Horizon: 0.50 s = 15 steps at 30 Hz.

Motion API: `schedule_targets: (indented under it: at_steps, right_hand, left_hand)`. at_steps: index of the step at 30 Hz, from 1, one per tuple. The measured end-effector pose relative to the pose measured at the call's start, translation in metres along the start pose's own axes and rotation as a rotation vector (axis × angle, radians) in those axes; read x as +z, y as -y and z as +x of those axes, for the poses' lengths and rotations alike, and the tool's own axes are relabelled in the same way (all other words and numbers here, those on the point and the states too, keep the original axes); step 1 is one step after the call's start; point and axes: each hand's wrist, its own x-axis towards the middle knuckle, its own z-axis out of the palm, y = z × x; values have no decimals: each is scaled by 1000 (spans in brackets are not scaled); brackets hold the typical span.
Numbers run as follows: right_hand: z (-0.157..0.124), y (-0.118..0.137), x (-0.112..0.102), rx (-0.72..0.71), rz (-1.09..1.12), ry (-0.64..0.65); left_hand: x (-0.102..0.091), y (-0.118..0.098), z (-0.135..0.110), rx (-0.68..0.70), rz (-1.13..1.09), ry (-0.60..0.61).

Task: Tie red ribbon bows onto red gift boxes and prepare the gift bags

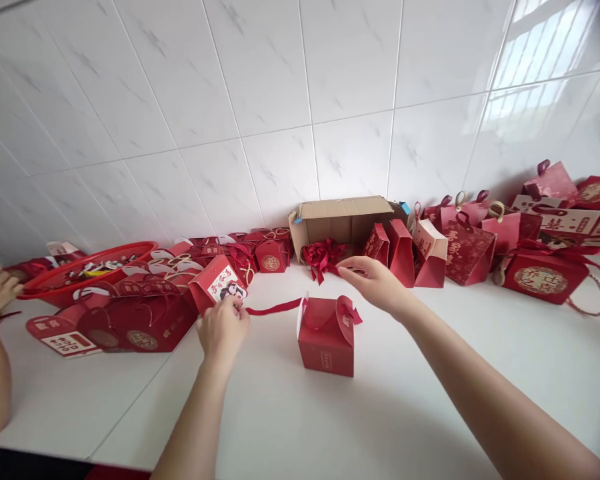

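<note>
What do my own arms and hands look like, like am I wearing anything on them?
Your left hand and right hand are ungloved. The left forearm and right forearm are bare where they show, with no sleeve, watch or bracelet in sight.

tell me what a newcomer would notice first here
The eye would probably fall first on the red gift box on the white table between the forearms, a red ribbon running from it to the left hand. Behind it, more boxes crowd along the tiled wall on both sides of an open cardboard box, where a bunch of ribbons lies near the right hand.
</note>
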Motion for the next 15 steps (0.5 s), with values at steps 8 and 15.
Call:
schedule_targets:
  at_steps: [8,15]
  right_hand:
    - [-37,-57,10,-26,158,108]
    - [-45,-68,7,-9,120,43]
  left_hand:
    - [38,-29,-33,236,-407,479]
    - [37,-19,-39,154,-402,724]
